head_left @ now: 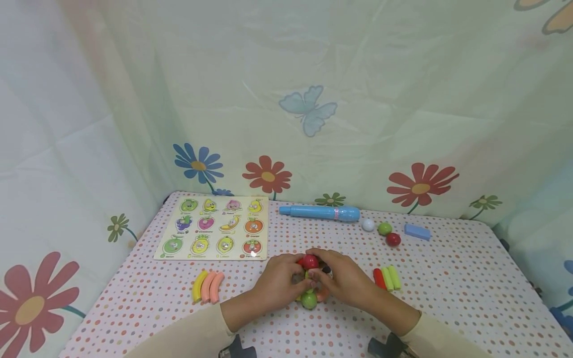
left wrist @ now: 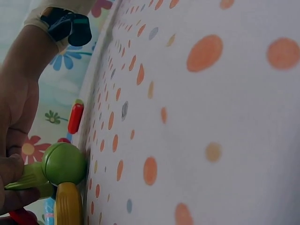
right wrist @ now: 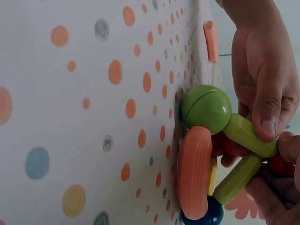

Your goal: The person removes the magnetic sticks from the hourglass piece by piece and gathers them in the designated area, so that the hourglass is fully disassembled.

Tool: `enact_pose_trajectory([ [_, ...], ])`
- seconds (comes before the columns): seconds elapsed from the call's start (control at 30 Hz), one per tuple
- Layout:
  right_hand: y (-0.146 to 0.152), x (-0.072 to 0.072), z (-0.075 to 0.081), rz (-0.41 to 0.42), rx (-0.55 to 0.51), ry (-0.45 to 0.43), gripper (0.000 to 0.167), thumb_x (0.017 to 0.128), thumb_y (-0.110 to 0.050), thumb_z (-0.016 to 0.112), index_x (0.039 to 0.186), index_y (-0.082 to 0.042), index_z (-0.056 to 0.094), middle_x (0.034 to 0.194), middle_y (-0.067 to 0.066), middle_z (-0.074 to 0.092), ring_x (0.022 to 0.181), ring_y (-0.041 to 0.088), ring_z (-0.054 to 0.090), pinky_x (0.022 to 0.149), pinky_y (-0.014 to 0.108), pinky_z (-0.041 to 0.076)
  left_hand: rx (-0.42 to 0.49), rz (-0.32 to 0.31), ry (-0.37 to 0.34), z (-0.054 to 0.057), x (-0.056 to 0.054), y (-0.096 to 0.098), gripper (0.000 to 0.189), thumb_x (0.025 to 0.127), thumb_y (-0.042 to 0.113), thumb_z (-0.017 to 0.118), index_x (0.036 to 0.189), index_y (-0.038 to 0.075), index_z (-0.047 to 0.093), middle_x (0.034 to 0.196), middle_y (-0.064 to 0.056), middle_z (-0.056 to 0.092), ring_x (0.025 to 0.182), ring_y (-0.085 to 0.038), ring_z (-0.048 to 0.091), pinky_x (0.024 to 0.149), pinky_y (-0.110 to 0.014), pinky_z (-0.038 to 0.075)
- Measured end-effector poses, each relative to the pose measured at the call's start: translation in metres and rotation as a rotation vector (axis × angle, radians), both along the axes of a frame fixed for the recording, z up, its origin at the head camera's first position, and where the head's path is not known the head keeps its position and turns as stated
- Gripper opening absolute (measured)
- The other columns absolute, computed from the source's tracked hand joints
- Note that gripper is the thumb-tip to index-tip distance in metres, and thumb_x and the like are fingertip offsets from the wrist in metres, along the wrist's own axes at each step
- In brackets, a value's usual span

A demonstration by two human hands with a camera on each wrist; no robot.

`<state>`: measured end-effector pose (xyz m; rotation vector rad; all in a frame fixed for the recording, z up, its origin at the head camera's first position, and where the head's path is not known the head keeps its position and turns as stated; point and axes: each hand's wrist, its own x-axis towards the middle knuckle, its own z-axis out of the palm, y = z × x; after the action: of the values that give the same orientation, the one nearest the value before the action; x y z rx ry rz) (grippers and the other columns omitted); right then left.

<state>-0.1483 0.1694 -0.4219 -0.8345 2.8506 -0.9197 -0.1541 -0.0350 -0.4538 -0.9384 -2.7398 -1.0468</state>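
Note:
Both hands meet over a small toy built from coloured balls and rods, near the table's middle. Its green ball [head_left: 309, 300] rests on the tabletop, joined to a pink curved rod [right wrist: 194, 171] and a light green rod [right wrist: 248, 136]. A yellow rod [left wrist: 68, 204] and a dark blue ball [right wrist: 209, 213] are also low in it. My left hand [head_left: 278, 277] pinches a light green rod with the thumb. My right hand [head_left: 346, 279] holds a red ball [head_left: 311, 261] at the top. Fingers hide part of the toy's upper joint.
A fruit puzzle board [head_left: 212, 228] lies back left, with loose curved rods [head_left: 208, 287] in front. Behind the hands lies a blue toy microphone [head_left: 320, 213]. To the right are several straight rods [head_left: 387, 278], loose balls [head_left: 385, 228] and a blue block [head_left: 417, 231].

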Motion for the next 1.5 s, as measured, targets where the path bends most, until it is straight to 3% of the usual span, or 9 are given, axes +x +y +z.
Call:
enact_pose_trajectory([
  [0.4,0.000,0.000,-0.001,0.017,-0.047,-0.026,0.045,0.099,-0.018,0.070,0.139,-0.003,0.056,0.121,0.005,0.068,0.099,0.011,0.068,0.079,0.023,0.057,-0.004,0.009,0.005,0.000,0.001,0.000,0.022,0.092,0.035,0.078,0.087,0.014,0.080,0.130,0.003,0.068,0.119,-0.015,0.060,0.102,-0.043,0.046],
  [0.8,0.001,0.001,-0.007,0.022,-0.121,-0.091,0.043,0.103,-0.021,0.063,0.141,-0.003,0.053,0.124,0.007,0.069,0.106,0.014,0.070,0.085,0.028,0.057,-0.013,0.033,-0.029,0.001,0.002,0.001,0.023,0.092,0.033,0.078,0.078,0.014,0.075,0.129,-0.002,0.068,0.122,-0.018,0.060,0.104,-0.047,0.044],
  [0.97,0.004,0.000,-0.007,0.003,-0.158,-0.077,0.044,0.104,-0.023,0.061,0.141,-0.003,0.052,0.124,0.009,0.068,0.097,0.013,0.072,0.081,0.026,0.057,-0.006,0.043,-0.051,0.002,0.002,0.002,0.024,0.091,0.033,0.079,0.075,0.018,0.071,0.130,0.000,0.068,0.122,-0.018,0.060,0.102,-0.048,0.045],
  [1.07,0.005,0.000,-0.008,-0.009,-0.200,-0.085,0.045,0.104,-0.022,0.060,0.142,-0.001,0.050,0.126,0.013,0.066,0.090,0.016,0.073,0.073,0.025,0.057,-0.009,0.041,-0.056,0.002,0.001,0.002,0.021,0.090,0.032,0.080,0.078,0.017,0.072,0.131,0.001,0.067,0.123,-0.018,0.059,0.103,-0.049,0.044],
  [1.17,0.006,-0.001,-0.008,-0.034,-0.226,-0.090,0.046,0.103,-0.019,0.063,0.143,-0.002,0.050,0.126,0.014,0.066,0.097,0.022,0.073,0.076,0.027,0.059,-0.017,0.035,-0.055,0.002,0.001,0.001,0.019,0.090,0.032,0.080,0.084,0.015,0.076,0.132,-0.001,0.067,0.123,-0.018,0.059,0.104,-0.049,0.044],
  [1.3,0.009,-0.002,-0.004,-0.099,-0.205,-0.055,0.048,0.098,-0.017,0.070,0.142,-0.007,0.052,0.128,0.010,0.066,0.112,0.029,0.068,0.087,0.035,0.058,-0.039,0.029,-0.039,0.001,0.001,0.000,0.022,0.091,0.034,0.079,0.089,0.013,0.079,0.136,-0.002,0.065,0.126,-0.021,0.058,0.107,-0.050,0.043],
  [1.5,0.023,-0.010,0.000,-0.172,-0.142,0.091,0.050,0.093,-0.011,0.076,0.138,-0.005,0.056,0.117,0.006,0.065,0.104,0.026,0.066,0.081,0.041,0.060,-0.065,0.017,-0.043,0.001,0.001,-0.003,0.028,0.091,0.038,0.078,0.098,0.011,0.081,0.144,-0.002,0.059,0.133,-0.023,0.053,0.111,-0.052,0.039],
])
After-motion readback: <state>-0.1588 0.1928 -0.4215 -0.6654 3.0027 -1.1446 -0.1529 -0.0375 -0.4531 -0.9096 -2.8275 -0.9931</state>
